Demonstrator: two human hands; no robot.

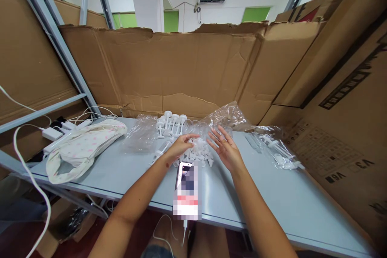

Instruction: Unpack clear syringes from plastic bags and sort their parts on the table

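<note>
Plastic caps (198,154), small white ones, lie in a loose pile at centre frame on the grey table (272,197), right btwn the person's two hands. Left hand (178,147) sits at the pile's left edge, fingers curled w/ thumb and forefinger pinched on a small clear piece; too small to tell exactly what it is. Right hand (225,149) is just right of the pile, palm turned inward, fingers spread and loose, gripping nothing. Just behind the pile, toward upper centre, white plungers (171,123) stand upright in a cluster, w/ crumpled clear plastic bags (229,115) around and behind them. Another clear bag of syringe parts (279,151) lies at centre right, apart from the hands. A phone (186,189) lies flat on the table near the lower centre, btwn the forearms, cable hanging off the table edge. At left of frame, a white fabric bag w/ pink dots (81,147) rests on the table, w/ a white charger and cables (53,133) just beyond it. Cardboard walls (181,68) enclose the back and right side.
</note>
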